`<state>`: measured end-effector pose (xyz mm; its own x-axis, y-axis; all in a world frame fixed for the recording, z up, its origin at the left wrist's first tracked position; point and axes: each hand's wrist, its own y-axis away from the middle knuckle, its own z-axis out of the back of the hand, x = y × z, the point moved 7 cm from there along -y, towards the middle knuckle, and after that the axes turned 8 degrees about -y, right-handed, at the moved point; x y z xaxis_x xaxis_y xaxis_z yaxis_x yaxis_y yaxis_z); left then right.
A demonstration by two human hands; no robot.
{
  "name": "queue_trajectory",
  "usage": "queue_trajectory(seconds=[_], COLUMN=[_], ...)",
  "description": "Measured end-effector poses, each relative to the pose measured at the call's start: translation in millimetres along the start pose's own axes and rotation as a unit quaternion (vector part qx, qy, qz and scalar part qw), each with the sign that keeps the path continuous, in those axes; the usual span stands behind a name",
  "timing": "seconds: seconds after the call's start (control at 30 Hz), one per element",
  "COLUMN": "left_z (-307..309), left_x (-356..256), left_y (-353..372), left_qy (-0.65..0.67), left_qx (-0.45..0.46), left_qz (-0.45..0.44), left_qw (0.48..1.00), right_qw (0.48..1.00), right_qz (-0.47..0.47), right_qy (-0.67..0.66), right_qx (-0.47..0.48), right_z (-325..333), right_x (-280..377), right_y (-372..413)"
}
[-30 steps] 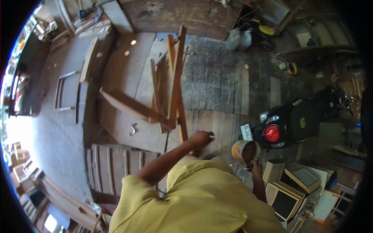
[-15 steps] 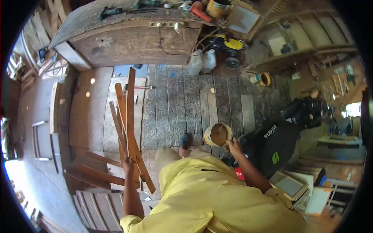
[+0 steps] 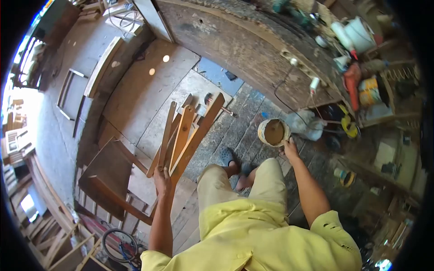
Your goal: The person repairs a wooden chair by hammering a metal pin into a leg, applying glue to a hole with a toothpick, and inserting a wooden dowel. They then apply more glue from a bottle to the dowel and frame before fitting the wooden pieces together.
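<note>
My left hand (image 3: 162, 180) is closed around the lower ends of several long brown wooden slats (image 3: 201, 132). They fan out upward and away from me; one has a small hole near its rounded end. In my right hand (image 3: 289, 151) I grip the edge of a round, pale yellowish bucket (image 3: 262, 135). The bucket looks worn and has brown contents, whose kind I cannot make out. Just beyond the slats, a hammer-like tool (image 3: 221, 106) lies on the floor boards. Left of my left hand stands a brown wooden piece with leg-like bars (image 3: 106, 180).
A wooden workbench (image 3: 244, 52) runs along the far side, with a power strip (image 3: 300, 65) and cable on its front. Clear plastic jugs (image 3: 305, 125) stand by its foot. At the lower left is a bicycle wheel (image 3: 120, 245). An orange tool (image 3: 351, 83) lies on the bench.
My view has turned left, bringing the bicycle wheel into sight and the black bag out of it. Both hands still hold the slats and bucket; the slats now lean to the right.
</note>
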<state>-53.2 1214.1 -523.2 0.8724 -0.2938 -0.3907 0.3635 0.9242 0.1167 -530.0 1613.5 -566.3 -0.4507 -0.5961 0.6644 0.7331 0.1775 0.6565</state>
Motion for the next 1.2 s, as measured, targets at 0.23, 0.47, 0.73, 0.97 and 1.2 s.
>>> queue_trajectory(seconds=[0.23,0.47,0.73,0.97,1.2], left_z=[-68,-88,-92,-91,-90], left_x=[-44,-39,-39,-48,-55], left_y=[-20,-14,-4,-7,-5], left_qy=[-0.136,-0.168,-0.216,-0.221,-0.256], left_qx=[-0.05,-0.112,-0.215,-0.242,-0.261], left_qz=[0.029,0.079,0.071,0.062,0.006], left_qw=[0.989,0.976,0.95,0.943,0.931], right_qw=[0.976,0.926,0.935,0.9,0.786], right_qz=[0.046,0.129,0.155,0.305,0.262], right_qy=[0.21,0.35,0.306,0.309,0.544], right_qx=[0.043,0.057,0.094,0.027,0.135], right_z=[-75,-155,-212,-192,-310], right_x=[-22,-98,-144,-67,-87], right_y=[-236,-400,-489,-418,-464])
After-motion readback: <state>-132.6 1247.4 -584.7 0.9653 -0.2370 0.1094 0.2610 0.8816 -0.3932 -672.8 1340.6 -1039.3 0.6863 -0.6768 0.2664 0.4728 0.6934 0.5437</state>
